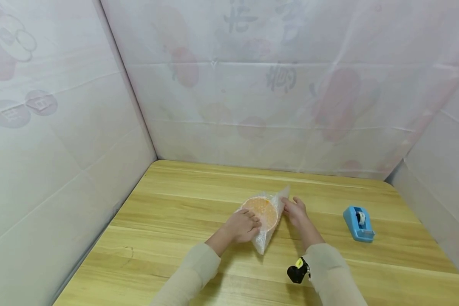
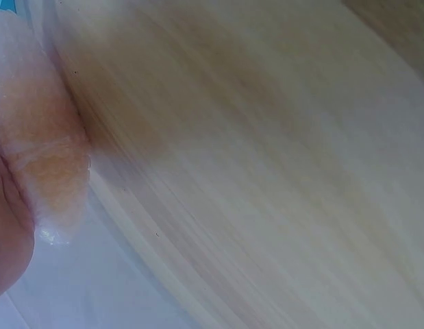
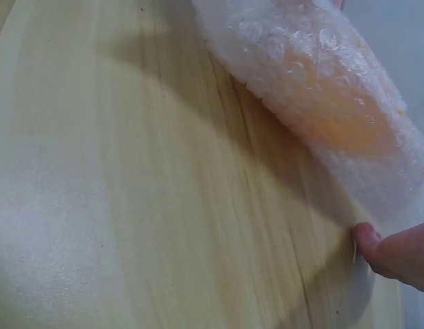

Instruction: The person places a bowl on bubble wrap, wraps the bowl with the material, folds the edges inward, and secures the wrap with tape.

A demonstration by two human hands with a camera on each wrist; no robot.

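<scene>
A round orange dish-like item [image 1: 261,209] lies in clear bubble wrap [image 1: 265,242] on the table, its exact kind blurred by the wrap. My left hand [image 1: 242,226] rests over the near left part of the bundle, fingers lying on the wrap. At the right side, my right hand [image 1: 297,211] holds the raised edge of the wrap with thumb and fingers. In the right wrist view, the thumb [image 3: 390,250] sits at the end of the bubble wrap [image 3: 301,75]. The left wrist view catches the left hand [image 2: 7,229] against the wrapped bundle [image 2: 51,151].
A light blue tape dispenser [image 1: 358,225] with a roll in it stands on the wooden table [image 1: 168,212] to the right. A black device with a yellow label [image 1: 298,270] is at the right wrist. White printed cloth walls [image 1: 229,140] border the table.
</scene>
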